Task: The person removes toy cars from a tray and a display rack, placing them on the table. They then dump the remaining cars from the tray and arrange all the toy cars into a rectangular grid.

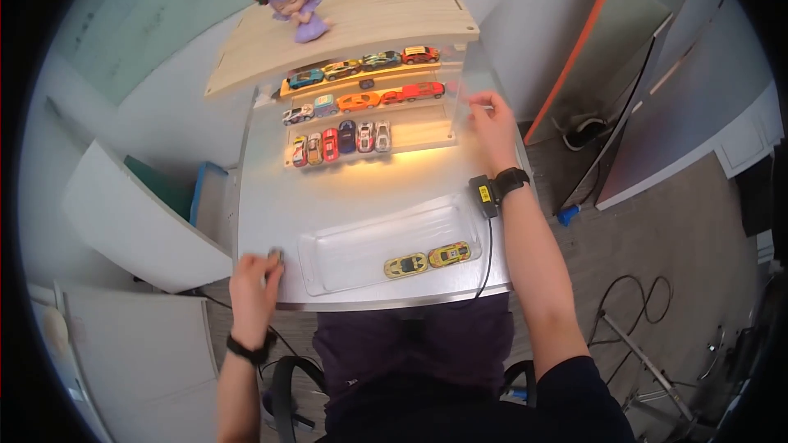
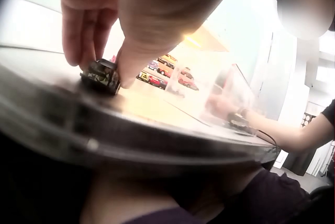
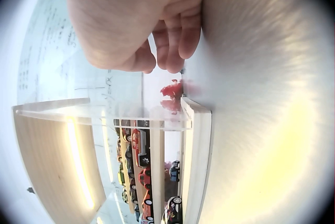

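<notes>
In the head view my left hand point(image 1: 254, 285) is at the table's front left corner, pinching a small dark toy car point(image 1: 277, 256). The left wrist view shows that toy car point(image 2: 101, 76) between thumb and fingers, low at the tabletop. My right hand point(image 1: 494, 130) is beside the right end of a lit display shelf point(image 1: 427, 138) with rows of toy cars. In the right wrist view its fingers point(image 3: 189, 38) bend loosely, thumb apart, with nothing visible between them. A blurred red shape point(image 3: 171, 94) shows between the fingertips and the shelf's clear side panel point(image 3: 104, 115).
A clear plastic tray point(image 1: 332, 267) lies near the front edge, with two yellow toy cars point(image 1: 427, 259) at its right end. A purple angel figurine point(image 1: 300, 12) stands on the shelf's wooden top point(image 1: 382, 4). A cable point(image 1: 489, 254) hangs from the right wrist camera across the table.
</notes>
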Motion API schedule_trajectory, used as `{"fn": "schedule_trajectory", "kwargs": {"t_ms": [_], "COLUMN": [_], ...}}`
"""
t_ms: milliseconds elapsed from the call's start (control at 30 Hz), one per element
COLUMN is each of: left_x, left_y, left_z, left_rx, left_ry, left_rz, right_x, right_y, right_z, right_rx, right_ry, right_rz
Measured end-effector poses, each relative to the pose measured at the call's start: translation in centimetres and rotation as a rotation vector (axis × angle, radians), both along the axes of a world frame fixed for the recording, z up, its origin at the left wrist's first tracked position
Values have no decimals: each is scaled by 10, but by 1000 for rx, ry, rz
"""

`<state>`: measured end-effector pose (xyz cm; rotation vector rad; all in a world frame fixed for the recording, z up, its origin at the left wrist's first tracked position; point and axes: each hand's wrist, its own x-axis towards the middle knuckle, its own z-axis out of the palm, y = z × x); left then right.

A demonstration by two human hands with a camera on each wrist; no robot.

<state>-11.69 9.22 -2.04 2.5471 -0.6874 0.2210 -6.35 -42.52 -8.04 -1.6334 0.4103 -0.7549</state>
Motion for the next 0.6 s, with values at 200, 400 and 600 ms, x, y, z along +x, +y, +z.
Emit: {"fn": "schedule_trajectory", "kwargs": {"t_ms": [200, 400, 600], "left_x": [84, 26, -17], "left_y": [-64, -24, -7], "left_z": [8, 0, -2], "left_rx": [7, 22, -9], "left_ry": [34, -25, -21], "left_rz": [-3, 21, 71], "right_x": [-4, -2, -2], "right_y": [0, -1, 3], "right_z": [4, 2, 6], "right_rx": [26, -7, 10], "right_ry": [-4, 5, 12], "right_rz": [16, -4, -7]}}
